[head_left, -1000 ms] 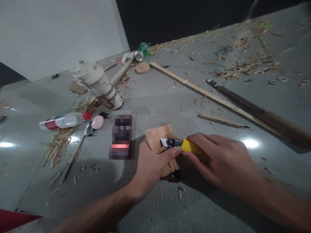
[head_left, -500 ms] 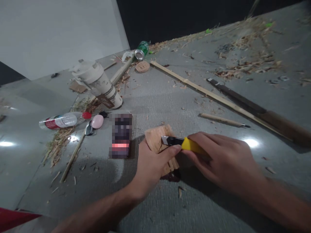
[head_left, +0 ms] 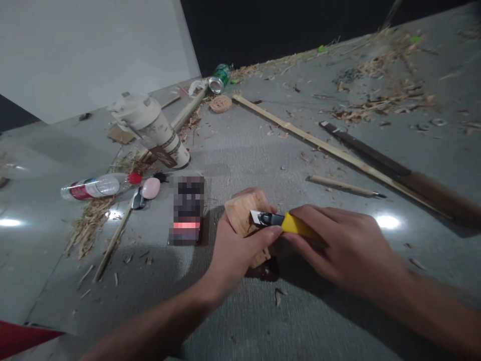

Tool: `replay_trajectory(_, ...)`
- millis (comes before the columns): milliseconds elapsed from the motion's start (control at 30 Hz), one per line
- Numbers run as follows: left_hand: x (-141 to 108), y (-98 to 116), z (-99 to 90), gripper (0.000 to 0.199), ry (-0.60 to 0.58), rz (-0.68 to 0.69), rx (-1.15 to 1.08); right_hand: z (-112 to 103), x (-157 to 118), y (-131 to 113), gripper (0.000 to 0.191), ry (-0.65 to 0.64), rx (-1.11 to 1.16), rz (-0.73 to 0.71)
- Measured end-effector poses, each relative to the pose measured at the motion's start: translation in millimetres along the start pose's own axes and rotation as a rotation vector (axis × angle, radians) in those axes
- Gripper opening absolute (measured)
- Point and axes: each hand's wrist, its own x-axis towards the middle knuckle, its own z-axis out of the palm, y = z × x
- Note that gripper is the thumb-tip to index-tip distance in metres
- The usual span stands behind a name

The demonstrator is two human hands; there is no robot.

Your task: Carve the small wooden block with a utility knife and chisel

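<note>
Left hand: your left hand (head_left: 233,250) is wrapped around the pale, rough-cut wooden block (head_left: 246,213), fingers curled over its far side and thumb pressed near the blade.
Right hand: your right hand (head_left: 341,248) is closed around the yellow-handled utility knife (head_left: 285,222), its short silver blade lying against the block's near face.
Block position: held just above the grey concrete floor (head_left: 240,150), in front of you, right of the dark blurred phone-shaped object (head_left: 187,210).
Left side: a beige lidded tumbler (head_left: 152,128) lies tipped; near it lie a clear plastic bottle with a red cap (head_left: 99,186) and a pink oval pebble-like object (head_left: 151,188).
Far side: a long split bamboo strip (head_left: 319,145), a thin pointed wooden awl (head_left: 343,186), a dark long-handled blade (head_left: 398,173) and a green drink can (head_left: 219,79) lie among shavings.
</note>
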Motion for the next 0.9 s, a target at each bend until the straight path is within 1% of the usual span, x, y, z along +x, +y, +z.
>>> replay_trajectory(167, 2.2, -0.7, -1.5, 0.066, 0.012, 0.028, -0.015, 0.4, 0.1, 0.9, 0.027, -0.006, 0.001, 0.006)
replay_trajectory(233, 2.1, -0.1, -0.9, 0.069, 0.011, 0.033, -0.023, 0.3, -0.2, 1.3, 0.028, -0.006, -0.004, 0.003)
replay_trajectory(467, -1.0, 4.0, 2.7, 0.066, 0.05, -0.003, -0.018, 0.9, -0.1, 0.8, 0.028, -0.005, -0.013, 0.004)
replay_trajectory(600, -0.6, 0.8, 1.4, 0.065, 0.05, 0.016, -0.006, 1.2, 0.6, 0.6, 0.028, -0.012, -0.013, 0.004)
replay_trajectory(633, -0.2, -0.4, 0.7, 0.063, 0.052, 0.017, -0.006, 1.3, 0.7, 0.8, 0.029, -0.011, -0.011, 0.003)
replay_trajectory(733, 1.5, -4.1, -1.2, 0.046, 0.029, -0.014, 0.005, 1.5, 0.7, 1.1, 0.029, -0.005, -0.003, 0.003)
replay_trajectory(800, 2.6, -5.9, -2.4, 0.038, 0.008, -0.017, 0.007, 1.6, 0.5, 1.1, 0.028, -0.006, -0.004, 0.005)
replay_trajectory(867, 3.1, -6.9, -3.4, 0.038, 0.005, -0.02, -0.002, 1.6, 0.1, 1.0, 0.029, -0.009, -0.01, 0.011)
replay_trajectory(900, 2.9, -7.0, -3.8, 0.04, 0.006, -0.044, -0.005, 1.6, -0.1, 0.9, 0.029, -0.008, -0.014, 0.015)
